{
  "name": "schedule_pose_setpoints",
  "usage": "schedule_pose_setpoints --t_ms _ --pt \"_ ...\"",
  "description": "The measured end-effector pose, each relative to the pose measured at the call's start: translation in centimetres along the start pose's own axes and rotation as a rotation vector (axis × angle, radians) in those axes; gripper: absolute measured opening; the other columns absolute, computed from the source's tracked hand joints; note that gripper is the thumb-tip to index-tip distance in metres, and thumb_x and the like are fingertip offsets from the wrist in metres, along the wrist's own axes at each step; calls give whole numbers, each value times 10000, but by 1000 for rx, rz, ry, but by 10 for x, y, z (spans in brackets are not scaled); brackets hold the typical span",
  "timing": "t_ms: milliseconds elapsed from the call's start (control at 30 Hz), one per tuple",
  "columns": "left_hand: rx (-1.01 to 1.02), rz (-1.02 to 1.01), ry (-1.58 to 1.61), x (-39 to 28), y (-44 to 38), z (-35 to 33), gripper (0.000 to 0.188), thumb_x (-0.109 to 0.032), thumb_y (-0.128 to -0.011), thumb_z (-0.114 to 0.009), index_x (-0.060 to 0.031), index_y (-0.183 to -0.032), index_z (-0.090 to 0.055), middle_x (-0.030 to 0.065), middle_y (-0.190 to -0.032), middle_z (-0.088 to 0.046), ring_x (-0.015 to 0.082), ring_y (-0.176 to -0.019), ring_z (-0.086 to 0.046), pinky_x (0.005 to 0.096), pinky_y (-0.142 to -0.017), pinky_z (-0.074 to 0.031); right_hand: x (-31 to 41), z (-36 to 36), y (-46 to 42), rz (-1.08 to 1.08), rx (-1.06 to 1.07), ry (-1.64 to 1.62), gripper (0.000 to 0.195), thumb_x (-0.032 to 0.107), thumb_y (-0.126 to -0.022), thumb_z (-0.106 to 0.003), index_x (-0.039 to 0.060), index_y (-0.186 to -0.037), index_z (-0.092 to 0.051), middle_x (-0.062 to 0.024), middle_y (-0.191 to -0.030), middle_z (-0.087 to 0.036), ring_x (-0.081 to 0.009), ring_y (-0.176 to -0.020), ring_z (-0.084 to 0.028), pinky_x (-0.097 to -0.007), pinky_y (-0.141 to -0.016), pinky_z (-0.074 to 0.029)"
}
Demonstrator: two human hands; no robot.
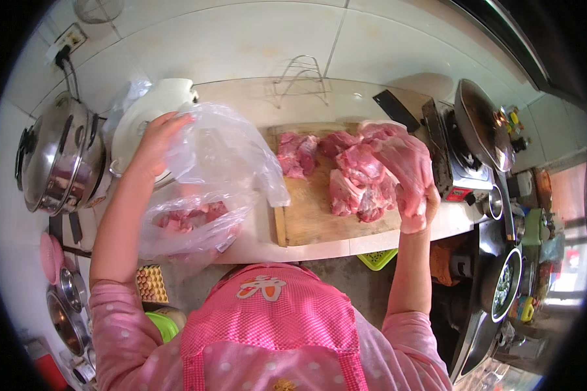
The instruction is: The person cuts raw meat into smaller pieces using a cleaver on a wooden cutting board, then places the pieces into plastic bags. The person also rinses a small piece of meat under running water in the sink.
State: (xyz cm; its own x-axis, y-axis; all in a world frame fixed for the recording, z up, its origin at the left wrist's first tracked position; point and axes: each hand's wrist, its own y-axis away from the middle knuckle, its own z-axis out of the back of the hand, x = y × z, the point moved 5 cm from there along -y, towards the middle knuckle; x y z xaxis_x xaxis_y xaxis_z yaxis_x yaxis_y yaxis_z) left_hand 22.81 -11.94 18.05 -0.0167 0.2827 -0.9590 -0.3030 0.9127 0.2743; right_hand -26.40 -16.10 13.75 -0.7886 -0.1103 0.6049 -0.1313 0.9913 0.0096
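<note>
My left hand (159, 139) grips the rim of a clear plastic bag (225, 141) and lifts it. Lower down, the mouth of the bag gapes, with raw meat pieces (193, 217) inside. My right hand (431, 207) holds a large, long piece of raw meat (408, 163) above the right side of a wooden cutting board (303, 222). Its upper end meets the heap of raw meat (364, 183) on the board; whether it rests there, I cannot tell. A smaller raw meat chunk (297, 154) lies on the board's left part.
A white lidded appliance (127, 132) and a steel pot (63, 156) stand left. Behind the board are a wire rack (301, 80) and a dark flat blade-like object (396, 110). A gas stove (457, 168) carrying a wok (479, 122) borders it on the right. Eggs (151, 283) sit below the counter.
</note>
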Motion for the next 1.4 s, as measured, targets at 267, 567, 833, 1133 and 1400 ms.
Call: schedule_pose_setpoints --t_ms 267,567,833,1133,1400 --pt "57 1 39 -13 22 -25 307 -300 -896 -588 -40 -1051 -642 28 -1008 -625 103 -893 -538 246 -804 -429 -174 -153 30 -259 556 -58 553 271 -808 -547 -48 -1254 -476 -201 -1208 -534 -278 -1052 -570 -383 -927 -477" --pt "193 -23 111 -17 43 15 319 -282 -945 -536 -44 -1138 -624 18 -1042 -622 98 -889 -561 252 -770 -468 -312 -98 -61 -762 21 470 420 212 -868 -592 65 -1251 -505 -138 -1213 -529 -225 -1110 -498 -373 -880 -449" --pt "66 6 291 -9 29 3 405 -355 -929 -536 -62 -1200 -607 20 -1225 -559 160 -1096 -498 306 -923 -417 -157 -113 -24 96 447 1218 287 87 -872 -615 42 -1155 -606 -71 -1026 -655 -102 -903 -589 -268 -734 -497" --pt "24 49 250 -13 24 -8 409 -381 -932 -508 -82 -1186 -623 21 -1095 -576 115 -858 -514 284 -707 -476 -70 14 -92 81 544 2360 914 349 -589 -776 199 -1388 -360 -150 -1309 -504 -331 -1223 -463 -492 -997 -371" --pt "-12 110 287 -7 23 0 407 -402 -923 -524 -98 -1171 -634 41 -1060 -577 120 -830 -525 276 -690 -487 -33 43 -116 -209 118 1073 605 173 -746 -646 62 -1303 -438 -106 -1081 -596 -212 -975 -593 -331 -820 -493"
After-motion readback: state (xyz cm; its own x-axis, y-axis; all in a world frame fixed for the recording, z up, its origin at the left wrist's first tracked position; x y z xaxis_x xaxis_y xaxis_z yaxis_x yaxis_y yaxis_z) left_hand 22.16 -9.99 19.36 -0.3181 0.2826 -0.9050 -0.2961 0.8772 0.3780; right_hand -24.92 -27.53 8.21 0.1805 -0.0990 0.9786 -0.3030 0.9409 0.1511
